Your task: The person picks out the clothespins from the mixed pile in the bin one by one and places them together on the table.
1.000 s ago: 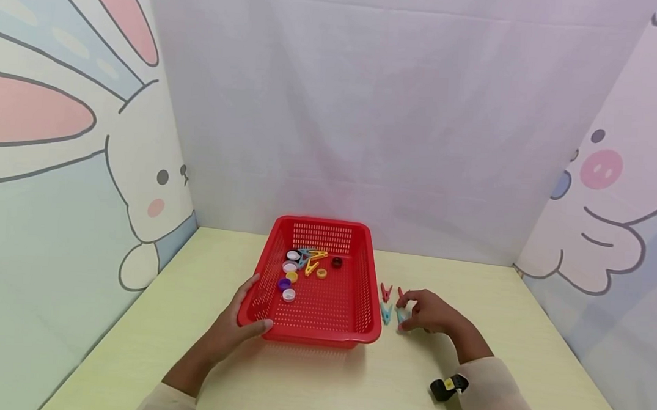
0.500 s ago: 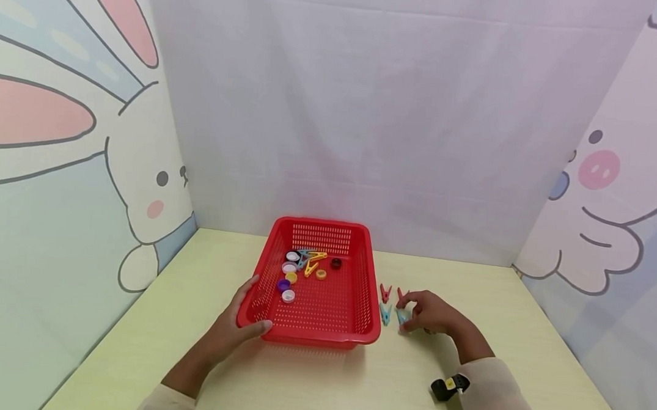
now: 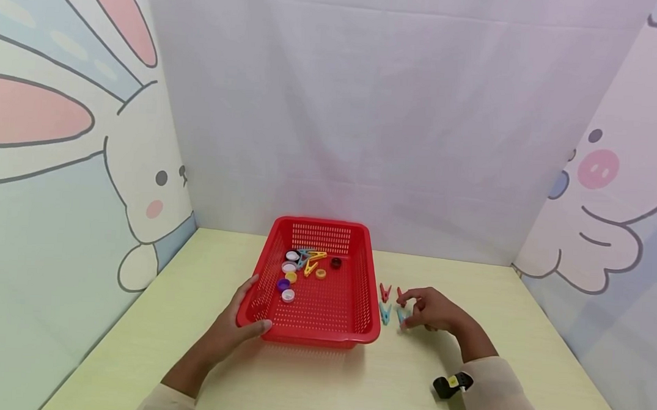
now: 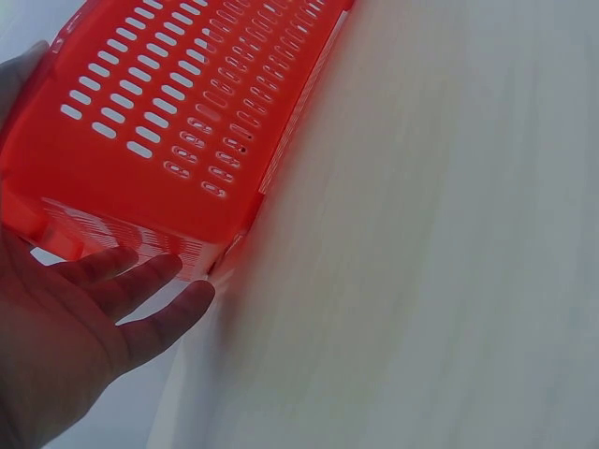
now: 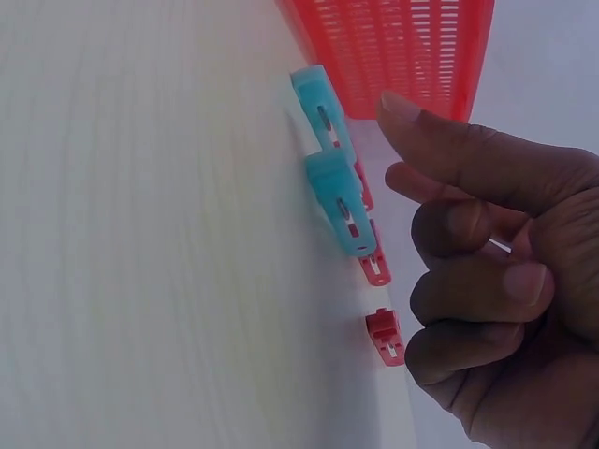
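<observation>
My left hand [image 3: 228,330] grips the front left corner of a red plastic basket [image 3: 306,334], thumb over the front rim, fingers along the outer left side. In the left wrist view, its lower fingers stretch out beside the basket wall. Right of the basket, my right hand [image 3: 431,310] hovers over small clothespins; a red clothespin [image 3: 385,292] and a teal clothespin [image 3: 385,314] lie closest to the basket. Another teal clothespin [image 5: 340,204] is near my thumb and forefinger, which stay apart and pinch nothing. The other three fingers are curled. A red clothespin [image 5: 386,337] lies below.
Inside the basket are several bottle caps, among them a purple cap [image 3: 283,285] and a dark cap [image 3: 336,263]. Yellow clothespins [image 3: 311,267] and blue ones lie beside them. A light wooden table [image 3: 309,387] meets a pale cloth wall [image 3: 397,141] behind.
My right hand has lifted and shifted slightly, the forefinger straightening and moving a little away from the teal clothespin. My left hand and the basket stay in place.
</observation>
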`<state>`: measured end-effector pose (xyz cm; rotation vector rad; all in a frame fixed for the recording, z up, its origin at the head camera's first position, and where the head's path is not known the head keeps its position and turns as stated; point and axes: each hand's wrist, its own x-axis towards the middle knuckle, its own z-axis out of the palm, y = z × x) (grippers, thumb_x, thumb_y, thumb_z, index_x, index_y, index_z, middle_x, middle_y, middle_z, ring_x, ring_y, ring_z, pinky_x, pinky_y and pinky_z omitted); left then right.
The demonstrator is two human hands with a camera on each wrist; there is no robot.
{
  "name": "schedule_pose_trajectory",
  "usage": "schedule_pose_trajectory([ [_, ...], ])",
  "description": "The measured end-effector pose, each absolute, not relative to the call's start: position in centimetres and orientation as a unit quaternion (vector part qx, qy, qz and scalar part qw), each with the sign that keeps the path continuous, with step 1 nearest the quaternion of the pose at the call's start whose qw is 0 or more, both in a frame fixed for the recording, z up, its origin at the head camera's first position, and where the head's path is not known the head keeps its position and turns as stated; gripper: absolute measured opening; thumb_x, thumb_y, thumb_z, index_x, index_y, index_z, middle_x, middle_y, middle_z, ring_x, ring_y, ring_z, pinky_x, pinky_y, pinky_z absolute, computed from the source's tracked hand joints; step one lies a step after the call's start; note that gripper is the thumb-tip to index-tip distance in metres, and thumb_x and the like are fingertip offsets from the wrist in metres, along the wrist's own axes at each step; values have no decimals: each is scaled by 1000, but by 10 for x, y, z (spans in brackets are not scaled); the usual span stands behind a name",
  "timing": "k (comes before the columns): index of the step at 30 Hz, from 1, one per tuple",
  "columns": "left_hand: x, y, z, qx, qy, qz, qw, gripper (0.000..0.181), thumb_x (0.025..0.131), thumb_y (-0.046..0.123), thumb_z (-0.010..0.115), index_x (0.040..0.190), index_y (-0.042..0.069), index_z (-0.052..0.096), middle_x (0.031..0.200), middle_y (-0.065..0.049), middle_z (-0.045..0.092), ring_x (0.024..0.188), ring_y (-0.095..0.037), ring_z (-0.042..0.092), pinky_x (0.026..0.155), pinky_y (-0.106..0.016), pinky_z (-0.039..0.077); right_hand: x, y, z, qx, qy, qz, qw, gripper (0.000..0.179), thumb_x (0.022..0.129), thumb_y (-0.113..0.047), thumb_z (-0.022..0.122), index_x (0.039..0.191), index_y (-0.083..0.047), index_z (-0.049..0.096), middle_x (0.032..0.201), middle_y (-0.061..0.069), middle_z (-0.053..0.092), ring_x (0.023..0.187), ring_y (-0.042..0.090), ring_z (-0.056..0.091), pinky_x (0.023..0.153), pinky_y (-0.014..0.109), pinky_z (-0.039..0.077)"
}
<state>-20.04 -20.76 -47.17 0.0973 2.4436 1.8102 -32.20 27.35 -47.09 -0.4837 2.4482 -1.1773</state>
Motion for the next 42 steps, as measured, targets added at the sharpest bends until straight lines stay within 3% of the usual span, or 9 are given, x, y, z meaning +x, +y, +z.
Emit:
schedule_pose_trajectory([
  [9,-201,-207,-471,29,802,594,51,114,89,31,88,174,34,12,170,-19,38,148,-43,51,94,-47,68,-320,276,-467,-171,863,-436,191,53,88,-13,90,136,-2,69,66,-4,53,52,11,37,49,25,35],
  [14,-200,-207,-470,29,804,591,50,114,89,31,88,174,34,12,170,-19,38,148,-43,51,95,-48,68,-317,272,-456,-171,858,-454,167,58,91,-13,88,142,2,65,74,1,58,54,12,40,49,24,37],
  [30,-202,-208,-472,28,797,601,50,112,90,30,88,173,35,13,169,-19,39,146,-42,52,95,-46,68,-303,241,-422,-205,850,-477,84,52,93,-13,87,138,0,66,79,7,66,54,10,48,50,24,46],
  [42,-202,-206,-472,23,804,592,47,113,89,32,89,173,35,13,169,-18,39,148,-43,51,95,-46,68,-312,202,-389,-246,839,-483,37,68,100,-14,80,159,-5,48,87,11,66,63,18,60,60,32,59],
])
